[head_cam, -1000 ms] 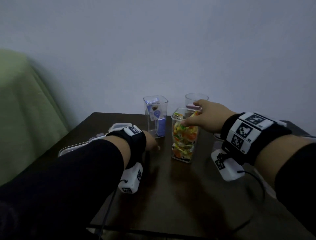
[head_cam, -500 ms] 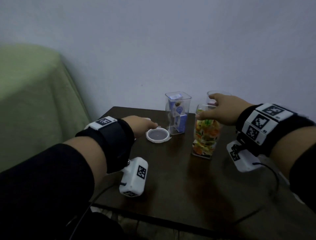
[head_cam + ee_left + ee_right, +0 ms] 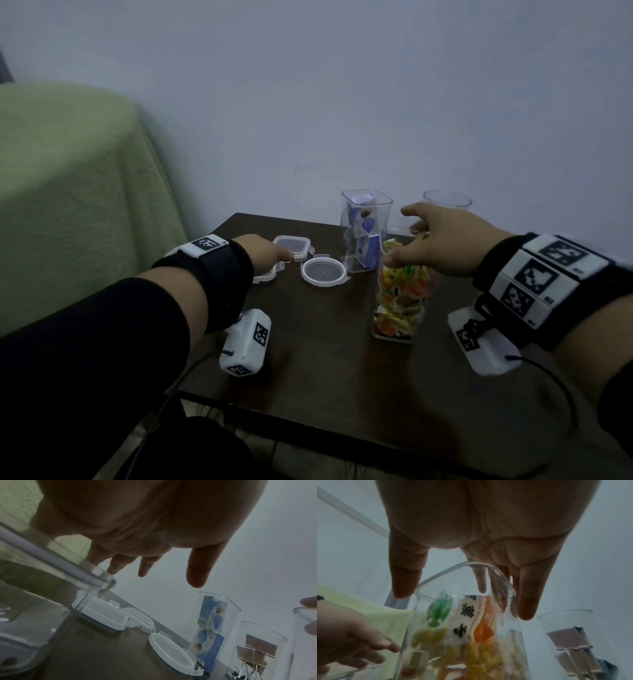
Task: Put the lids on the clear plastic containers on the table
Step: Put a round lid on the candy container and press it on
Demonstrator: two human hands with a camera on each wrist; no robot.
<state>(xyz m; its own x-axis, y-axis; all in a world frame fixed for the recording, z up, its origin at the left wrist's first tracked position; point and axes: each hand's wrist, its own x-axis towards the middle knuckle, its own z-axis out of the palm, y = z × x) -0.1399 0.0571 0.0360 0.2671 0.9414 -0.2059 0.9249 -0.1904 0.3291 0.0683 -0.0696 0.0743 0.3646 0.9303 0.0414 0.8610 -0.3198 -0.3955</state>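
A tall clear container of coloured candy (image 3: 399, 298) stands at mid-table. My right hand (image 3: 400, 236) hovers over its rim (image 3: 464, 566) with fingers spread and straight, thumb by the near-left corner. My left hand (image 3: 281, 255) reaches with straight fingers to a square latch lid (image 3: 293, 245), holding nothing. A round white-rimmed lid (image 3: 323, 270) lies flat beside it. Behind stand a square container of blue packets (image 3: 364, 233) and a round container (image 3: 445, 200) holding binder clips (image 3: 254, 654). All three containers are uncovered.
A large clear container (image 3: 42, 615) sits under my left wrist, close to the table's left edge; a second latch lid (image 3: 265, 275) peeks from behind my arm. A green-draped piece of furniture (image 3: 68, 205) stands left of the dark table (image 3: 325, 370). The wall is right behind.
My left hand has slid left, from the round lid toward the square lids, which now show. My right hand's fingers have spread and the index has lifted off the candy container.
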